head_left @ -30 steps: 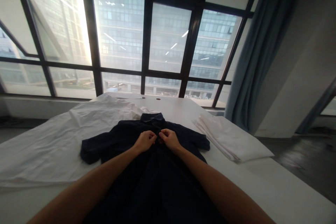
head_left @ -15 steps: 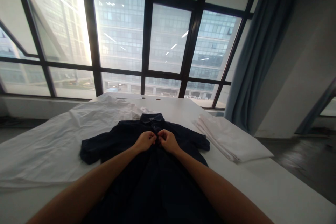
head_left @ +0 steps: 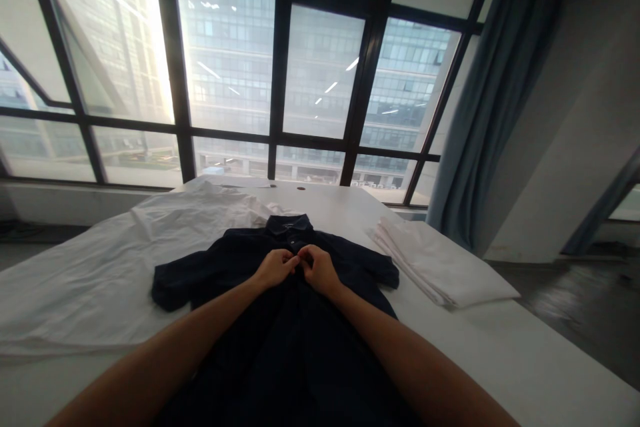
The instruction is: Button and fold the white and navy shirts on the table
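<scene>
A dark navy short-sleeved shirt (head_left: pixel 235 250) lies face up on the white table, its collar (head_left: pixel 289 223) pointing toward the window and its sleeves spread to both sides. At the front placket, just below the collar, my left hand (head_left: pixel 275 268) pinches the cloth. My right hand (head_left: pixel 320 270) pinches the same spot from the other side, and the fingertips of both hands meet. One small button shows above the fingers; whatever sits between the fingertips is hidden. The lower part of the shirt runs toward me in shadow between my forearms.
White cloth (head_left: pixel 100 273) lies spread out and wrinkled over the left of the table (head_left: pixel 500 340). A folded white cloth (head_left: pixel 450 263) rests to the right of the shirt. Behind the table stand a large black-framed window (head_left: pixel 277 67) and a blue curtain (head_left: pixel 485 113).
My fingertips have drawn slightly closer together at the placket, with the right hand's fingers shifting a little. The shirt and the white cloths stay where they were.
</scene>
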A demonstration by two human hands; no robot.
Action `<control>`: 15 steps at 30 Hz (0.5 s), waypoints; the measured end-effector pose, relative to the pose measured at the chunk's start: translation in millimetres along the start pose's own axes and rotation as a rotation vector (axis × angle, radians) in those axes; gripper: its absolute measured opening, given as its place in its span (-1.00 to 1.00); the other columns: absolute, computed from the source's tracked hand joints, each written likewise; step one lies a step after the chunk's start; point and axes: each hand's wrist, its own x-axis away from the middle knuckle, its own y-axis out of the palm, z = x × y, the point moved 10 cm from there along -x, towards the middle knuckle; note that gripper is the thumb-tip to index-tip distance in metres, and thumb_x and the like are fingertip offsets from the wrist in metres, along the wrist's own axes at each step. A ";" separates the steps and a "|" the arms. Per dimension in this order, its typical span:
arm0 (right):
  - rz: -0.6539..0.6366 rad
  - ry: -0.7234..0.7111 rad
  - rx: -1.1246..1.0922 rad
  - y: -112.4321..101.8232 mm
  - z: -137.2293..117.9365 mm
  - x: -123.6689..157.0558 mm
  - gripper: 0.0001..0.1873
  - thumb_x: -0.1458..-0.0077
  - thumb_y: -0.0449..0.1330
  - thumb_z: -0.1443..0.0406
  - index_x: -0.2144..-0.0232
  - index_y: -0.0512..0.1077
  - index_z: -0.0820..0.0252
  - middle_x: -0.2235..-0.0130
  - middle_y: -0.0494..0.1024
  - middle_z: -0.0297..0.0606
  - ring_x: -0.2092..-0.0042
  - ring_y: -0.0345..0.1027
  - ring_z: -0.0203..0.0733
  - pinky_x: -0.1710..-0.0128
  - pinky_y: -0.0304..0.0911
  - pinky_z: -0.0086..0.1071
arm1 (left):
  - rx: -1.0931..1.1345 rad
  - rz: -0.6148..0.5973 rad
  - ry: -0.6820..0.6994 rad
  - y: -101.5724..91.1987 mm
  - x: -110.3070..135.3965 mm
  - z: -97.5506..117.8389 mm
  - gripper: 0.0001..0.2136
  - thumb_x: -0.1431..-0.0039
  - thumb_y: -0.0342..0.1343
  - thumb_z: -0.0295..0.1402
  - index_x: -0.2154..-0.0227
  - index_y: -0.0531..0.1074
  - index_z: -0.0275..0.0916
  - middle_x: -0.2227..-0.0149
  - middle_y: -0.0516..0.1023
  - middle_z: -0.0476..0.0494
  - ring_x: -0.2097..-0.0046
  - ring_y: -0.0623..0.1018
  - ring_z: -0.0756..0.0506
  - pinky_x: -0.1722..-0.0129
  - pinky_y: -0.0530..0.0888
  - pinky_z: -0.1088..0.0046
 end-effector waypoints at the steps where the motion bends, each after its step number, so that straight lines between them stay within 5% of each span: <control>1: -0.004 -0.010 0.004 0.1 -1.5 -0.2 -0.87 0.05 0.13 0.43 0.39 0.43 0.20 0.38 0.51 -0.27 0.35 0.37 -0.24 0.29 0.31 -0.37 | -0.012 0.012 -0.003 -1.1 -0.5 -1.1 -0.67 -0.08 0.00 -0.12 0.55 0.46 -0.29 0.61 0.44 -0.01 0.56 0.35 0.01 0.54 0.19 0.51; 15: -0.036 0.044 0.066 -1.8 4.1 0.1 -0.94 0.04 0.16 0.42 0.46 0.44 0.21 0.42 0.52 -0.28 0.37 0.37 -0.23 0.29 0.28 -0.37 | -0.146 0.103 0.141 -6.1 0.7 13.0 -0.77 -0.18 -0.09 -0.26 0.53 0.32 -0.22 0.53 0.40 0.00 0.45 0.39 -0.03 0.43 0.24 0.47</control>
